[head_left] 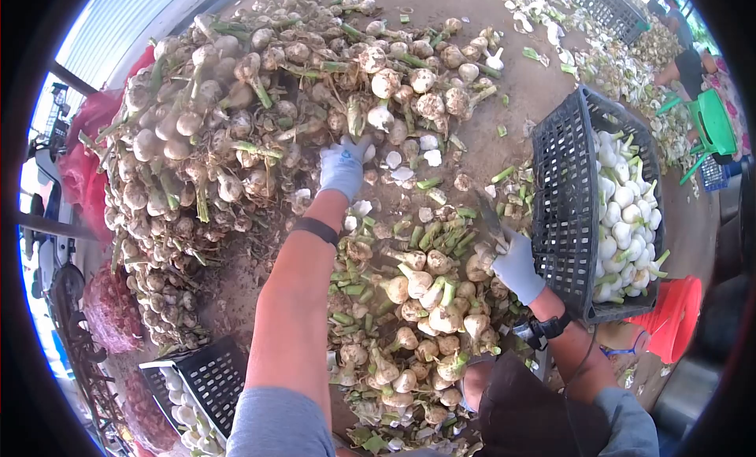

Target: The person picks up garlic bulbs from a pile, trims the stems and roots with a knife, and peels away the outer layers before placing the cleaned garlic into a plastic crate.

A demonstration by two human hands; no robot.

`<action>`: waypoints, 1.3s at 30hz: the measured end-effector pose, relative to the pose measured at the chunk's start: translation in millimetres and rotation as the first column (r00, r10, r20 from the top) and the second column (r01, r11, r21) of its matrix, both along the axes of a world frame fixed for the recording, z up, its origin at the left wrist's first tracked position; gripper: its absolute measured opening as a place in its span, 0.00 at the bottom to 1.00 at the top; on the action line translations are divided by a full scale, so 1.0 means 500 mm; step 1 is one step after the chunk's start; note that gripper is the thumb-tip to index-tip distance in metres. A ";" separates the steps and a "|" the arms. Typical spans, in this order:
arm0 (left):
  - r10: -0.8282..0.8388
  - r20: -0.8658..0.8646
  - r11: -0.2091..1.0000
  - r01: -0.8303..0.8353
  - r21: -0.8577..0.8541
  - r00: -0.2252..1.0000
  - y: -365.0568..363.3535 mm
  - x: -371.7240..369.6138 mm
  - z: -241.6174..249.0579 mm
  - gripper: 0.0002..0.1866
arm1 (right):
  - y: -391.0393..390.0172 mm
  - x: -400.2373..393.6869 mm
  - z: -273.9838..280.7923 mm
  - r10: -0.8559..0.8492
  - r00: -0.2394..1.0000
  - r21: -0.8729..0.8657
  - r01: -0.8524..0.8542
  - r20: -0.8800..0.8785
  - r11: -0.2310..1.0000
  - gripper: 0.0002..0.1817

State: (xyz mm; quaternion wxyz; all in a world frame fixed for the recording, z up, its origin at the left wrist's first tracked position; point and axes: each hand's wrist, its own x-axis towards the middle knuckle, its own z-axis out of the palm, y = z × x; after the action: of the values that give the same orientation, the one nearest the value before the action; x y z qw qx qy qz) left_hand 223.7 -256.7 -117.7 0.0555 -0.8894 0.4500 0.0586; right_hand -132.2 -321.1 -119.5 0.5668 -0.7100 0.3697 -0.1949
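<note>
Both hands wear pale gloves. My left hand (pixel 342 167) reaches to the edge of a large heap of untrimmed garlic (pixel 181 126), its fingers at the base of a green stalk; whether it grips the stalk is hard to make out. My right hand (pixel 516 266) is closed on a knife (pixel 490 221), whose dark blade points up and left. Below and between the hands lies a pile of garlic bulbs with short stems (pixel 441 315), with cut green stem pieces (pixel 425 235) around its upper side.
A black crate (pixel 563 197) of cleaned white bulbs stands at the right, a red bucket (pixel 676 319) beside it. Another black crate (pixel 213 382) is at lower left. A green chair (pixel 713 122) and a person (pixel 685 67) are at upper right. Peelings litter the ground.
</note>
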 end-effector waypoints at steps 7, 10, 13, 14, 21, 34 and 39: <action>0.242 -0.243 0.952 -0.181 0.248 0.939 0.154 -0.141 0.092 0.25 | 0.027 0.010 0.048 0.057 0.998 -0.086 -0.057 -0.004 0.995 0.13; 0.013 0.087 0.996 -0.020 0.085 0.996 0.239 -0.126 0.074 0.35 | 0.041 0.004 0.063 0.065 0.994 -0.094 -0.074 -0.088 0.993 0.12; -0.043 -0.262 0.956 -0.036 -0.290 0.964 0.258 -0.131 0.070 0.33 | 0.053 -0.004 0.057 0.047 0.995 -0.105 -0.056 -0.087 0.993 0.11; -0.055 -0.706 0.868 -0.315 -0.383 0.706 0.258 -0.141 0.070 0.32 | 0.059 -0.004 0.062 0.082 0.992 -0.022 -0.085 -0.094 0.996 0.12; -0.399 -0.829 0.695 -0.461 -0.552 0.391 0.276 -0.288 0.101 0.36 | 0.133 0.039 0.150 0.184 0.955 -0.664 -0.294 -0.231 0.687 0.12; -0.487 -0.614 0.708 -0.130 -0.694 0.621 0.327 -0.420 0.294 0.32 | 0.091 0.037 0.100 0.099 0.854 -0.535 -0.406 -0.510 0.741 0.14; -0.403 -0.182 0.691 0.168 -0.703 0.897 0.322 -0.386 0.271 0.38 | 0.121 0.018 0.118 0.120 0.923 -0.420 -0.278 -0.365 0.864 0.15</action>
State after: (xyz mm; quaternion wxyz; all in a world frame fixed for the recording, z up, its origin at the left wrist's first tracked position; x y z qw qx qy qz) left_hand 30.8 -95.6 17.7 -0.3341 -0.7443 0.5776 0.0272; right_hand -123.0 -260.6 -60.3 0.3288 -0.8815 0.3248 -0.0970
